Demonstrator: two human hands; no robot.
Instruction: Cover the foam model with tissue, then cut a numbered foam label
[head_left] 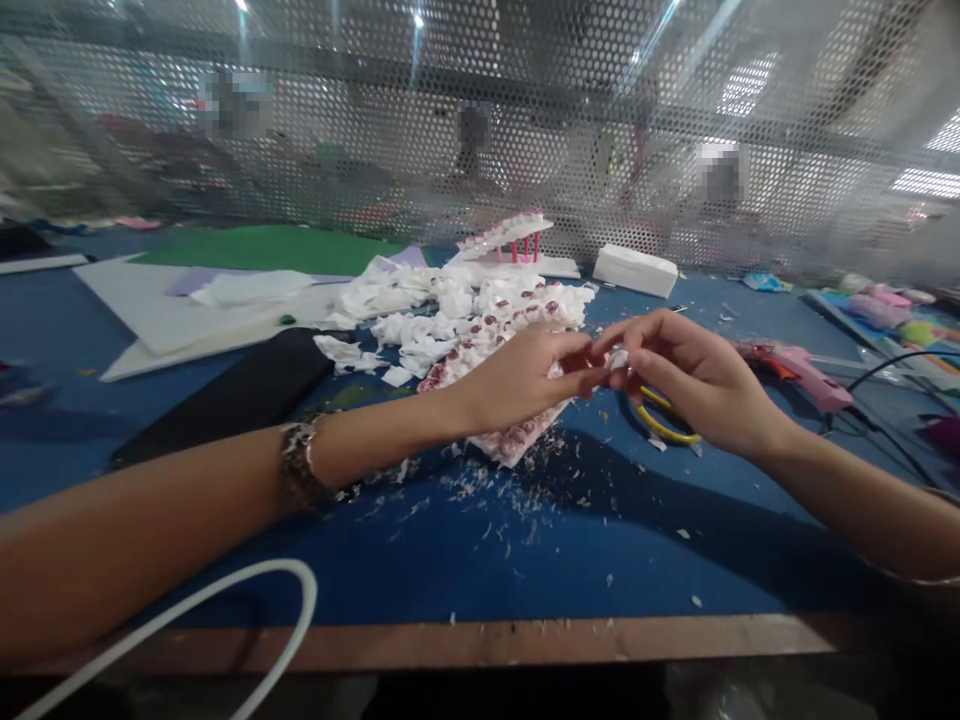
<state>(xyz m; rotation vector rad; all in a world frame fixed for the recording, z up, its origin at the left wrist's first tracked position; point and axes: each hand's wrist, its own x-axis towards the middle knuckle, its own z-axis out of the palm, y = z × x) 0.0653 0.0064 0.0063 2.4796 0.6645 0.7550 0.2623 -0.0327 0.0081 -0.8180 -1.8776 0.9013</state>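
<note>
Above the middle of the table, my left hand (525,372) and my right hand (690,375) meet fingertip to fingertip. Between them is a small crumpled piece of white tissue paper (617,358). My right thumb and fingers pinch it, and the closed fingertips of my left hand grip its left side. Behind and below my left hand lies a board (517,440) covered with white tissue tufts and dark red dabs; my hand hides part of it. Loose crumpled tissue (427,325) is heaped at its left.
A black phone-like slab (232,390) and white sheets (180,310) lie left. Right are a yellow ring (667,425) and a pink glue gun (810,375) with its cord. A small pink-pillared model (517,245) and a white block (634,270) stand before the perforated metal screen (420,170).
</note>
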